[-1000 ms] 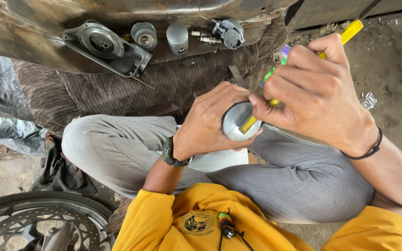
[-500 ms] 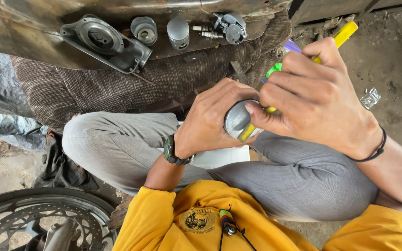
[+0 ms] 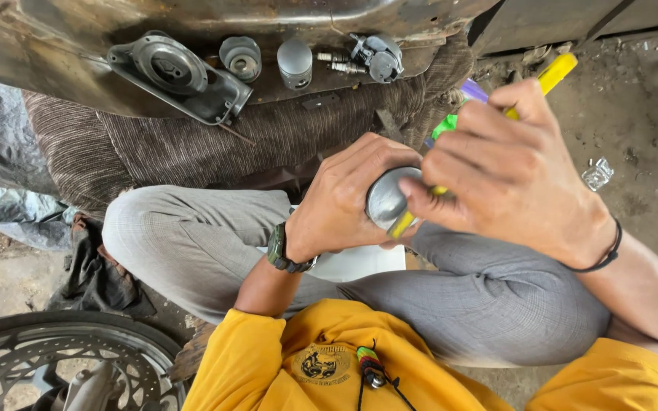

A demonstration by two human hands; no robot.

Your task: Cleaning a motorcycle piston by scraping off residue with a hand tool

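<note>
The grip of the left hand [image 3: 344, 202] is closed around a round grey metal part [image 3: 384, 199], a piston-like piece with a smooth domed top, fingers curled over its far side and thumb beneath, holding it above the person's lap. The right hand [image 3: 512, 171] has its grip shut on a yellow-handled tool [image 3: 554, 72]; the handle sticks up past the knuckles toward the top right, and the yellow lower end [image 3: 404, 223] comes out under the fingers and lies against the near edge of the metal part. The right fingertips touch the rim of the part, so both hands meet over it. A dark watch [image 3: 282, 251] sits on the left wrist and a thin black band [image 3: 603, 255] on the right.

The person sits cross-legged in grey trousers [image 3: 192, 236] and a yellow shirt [image 3: 298, 358]. Beyond the knees a striped brown cloth [image 3: 192, 144] lies on the ground, and on a worn metal panel [image 3: 55, 46] at the top stand an oval grey engine cover [image 3: 177, 76], a small round cup-shaped part [image 3: 240, 58], a second grey piston [image 3: 295, 63], a spark plug [image 3: 336, 61] and a small grey fitting [image 3: 378, 57]. A wheel with a brake disc [image 3: 55, 365] shows at the lower left. A scrap of clear wrapper [image 3: 597, 173] lies on the dirt floor at the right
</note>
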